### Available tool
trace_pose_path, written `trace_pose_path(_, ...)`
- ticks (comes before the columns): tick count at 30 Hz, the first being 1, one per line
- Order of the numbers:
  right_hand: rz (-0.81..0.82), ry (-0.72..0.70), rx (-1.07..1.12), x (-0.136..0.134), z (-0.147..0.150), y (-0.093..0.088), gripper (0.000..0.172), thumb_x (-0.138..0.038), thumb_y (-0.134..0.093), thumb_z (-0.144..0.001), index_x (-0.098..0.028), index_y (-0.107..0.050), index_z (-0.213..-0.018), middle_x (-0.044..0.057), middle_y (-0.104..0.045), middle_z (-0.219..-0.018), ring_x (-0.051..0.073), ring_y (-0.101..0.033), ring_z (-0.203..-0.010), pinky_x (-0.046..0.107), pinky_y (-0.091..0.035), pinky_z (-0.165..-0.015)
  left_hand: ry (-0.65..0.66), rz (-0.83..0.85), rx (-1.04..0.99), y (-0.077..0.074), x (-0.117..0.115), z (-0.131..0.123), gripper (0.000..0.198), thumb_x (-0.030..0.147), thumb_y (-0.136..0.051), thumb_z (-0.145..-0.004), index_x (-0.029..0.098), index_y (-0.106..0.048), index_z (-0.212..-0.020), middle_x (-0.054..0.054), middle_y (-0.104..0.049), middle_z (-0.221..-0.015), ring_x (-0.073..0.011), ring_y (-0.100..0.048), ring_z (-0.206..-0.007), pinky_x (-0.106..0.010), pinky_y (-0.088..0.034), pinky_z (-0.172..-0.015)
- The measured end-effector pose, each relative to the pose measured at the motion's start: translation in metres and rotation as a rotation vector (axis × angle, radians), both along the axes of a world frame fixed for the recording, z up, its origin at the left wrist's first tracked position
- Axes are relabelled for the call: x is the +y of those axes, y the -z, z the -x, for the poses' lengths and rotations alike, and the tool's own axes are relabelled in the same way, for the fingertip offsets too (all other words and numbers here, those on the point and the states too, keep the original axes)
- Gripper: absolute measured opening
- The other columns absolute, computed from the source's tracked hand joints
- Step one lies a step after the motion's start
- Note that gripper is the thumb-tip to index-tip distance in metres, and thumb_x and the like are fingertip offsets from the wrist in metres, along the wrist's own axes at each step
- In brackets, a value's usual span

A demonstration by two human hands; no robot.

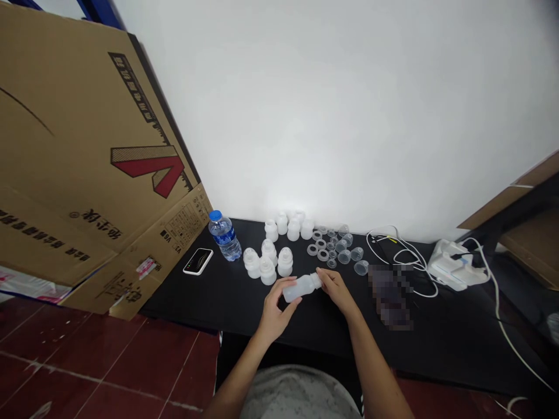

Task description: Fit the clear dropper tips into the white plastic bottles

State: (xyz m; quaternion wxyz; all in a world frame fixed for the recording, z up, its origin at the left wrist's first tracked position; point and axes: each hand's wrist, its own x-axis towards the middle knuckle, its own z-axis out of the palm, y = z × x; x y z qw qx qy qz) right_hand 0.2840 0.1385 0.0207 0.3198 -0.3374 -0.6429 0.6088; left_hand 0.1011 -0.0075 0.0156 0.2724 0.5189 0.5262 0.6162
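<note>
Head view: left hand gripped the bottle mid-body, right hand its neck; I judged it light, stiff, slick.

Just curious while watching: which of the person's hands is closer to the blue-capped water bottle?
Left. The left hand, gripping the small white bottle, lies right of the water bottle and closer to the person. The right hand is farther right, at the white bottle's neck.

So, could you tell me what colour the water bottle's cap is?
Blue; the cap of the water bottle shows best in the head view.
</note>
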Motion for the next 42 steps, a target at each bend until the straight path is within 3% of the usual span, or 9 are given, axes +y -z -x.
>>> trace_pose_path(6,-0.03,0.061,0.029,-0.004,0.003,-0.006,0.062,-0.072,-0.055,-0.101,-0.025,-0.039,-0.065,-0.006,-0.032,-0.059,0.013,-0.027,-0.054,0.029,-0.021,-0.052,0.006,0.096,-0.126,-0.001,0.001,-0.001,0.048,0.038,-0.079,-0.095,0.024,-0.065,-0.139,-0.014,-0.069,-0.144,-0.0306,-0.069,-0.132,-0.047,-0.057,-0.112)
trace_pose_path(13,-0.212,0.088,-0.043,-0.007,0.0,-0.016,0.056,-0.062,-0.056,-0.105,-0.024,-0.043,-0.067,-0.004,-0.042,-0.063,0.015,-0.04,-0.061,0.028,-0.031,-0.059,0.012,0.146,-0.192,0.003,0.004,0.0,0.046,0.042,-0.079,-0.094,0.02,-0.067,-0.133,-0.012,-0.076,-0.127,-0.0284,-0.076,-0.117,-0.044,-0.062,-0.106)
trace_pose_path(18,-0.171,0.078,-0.044,-0.004,0.0,-0.008,0.056,-0.064,-0.056,-0.104,-0.024,-0.042,-0.068,-0.004,-0.039,-0.065,0.014,-0.036,-0.061,0.028,-0.029,-0.056,-0.011,0.119,-0.047,0.004,0.003,0.0,0.041,0.036,-0.08,-0.093,0.022,-0.068,-0.13,-0.011,-0.077,-0.126,-0.0271,-0.076,-0.114,-0.042,-0.062,-0.102)
trace_pose_path(26,-0.033,0.061,0.002,0.001,0.004,0.005,0.06,-0.07,-0.058,-0.099,-0.023,-0.043,-0.065,-0.004,-0.039,-0.061,0.013,-0.032,-0.057,0.027,-0.027,-0.054,-0.097,-0.041,0.227,0.0,-0.003,-0.004,0.032,0.026,-0.077,-0.095,0.026,-0.067,-0.126,-0.011,-0.074,-0.135,-0.0286,-0.071,-0.128,-0.049,-0.056,-0.112)
trace_pose_path(34,-0.195,0.081,-0.034,-0.008,0.001,-0.011,0.058,-0.065,-0.054,-0.104,-0.024,-0.04,-0.065,-0.003,-0.04,-0.063,0.014,-0.036,-0.06,0.028,-0.028,-0.057,-0.001,0.15,-0.076,0.005,-0.003,-0.001,0.037,0.043,-0.073,-0.098,0.021,-0.069,-0.127,-0.009,-0.078,-0.113,-0.0238,-0.079,-0.097,-0.035,-0.067,-0.086)
trace_pose_path(37,-0.21,0.088,-0.073,-0.007,0.001,-0.011,0.058,-0.065,-0.053,-0.102,-0.024,-0.038,-0.063,-0.003,-0.038,-0.063,0.015,-0.035,-0.061,0.029,-0.027,-0.057,-0.011,0.142,-0.037,0.006,-0.002,0.0,0.038,0.042,-0.076,-0.097,0.022,-0.069,-0.129,-0.009,-0.078,-0.115,-0.0248,-0.078,-0.101,-0.038,-0.066,-0.091)
trace_pose_path(42,-0.224,0.108,-0.092,-0.003,0.002,-0.008,0.056,-0.064,-0.054,-0.101,-0.024,-0.039,-0.064,-0.003,-0.038,-0.064,0.015,-0.037,-0.062,0.029,-0.028,-0.059,-0.046,0.008,0.149,0.002,-0.004,-0.003,0.038,0.033,-0.08,-0.093,0.024,-0.068,-0.128,-0.012,-0.075,-0.134,-0.0303,-0.072,-0.127,-0.049,-0.058,-0.11)
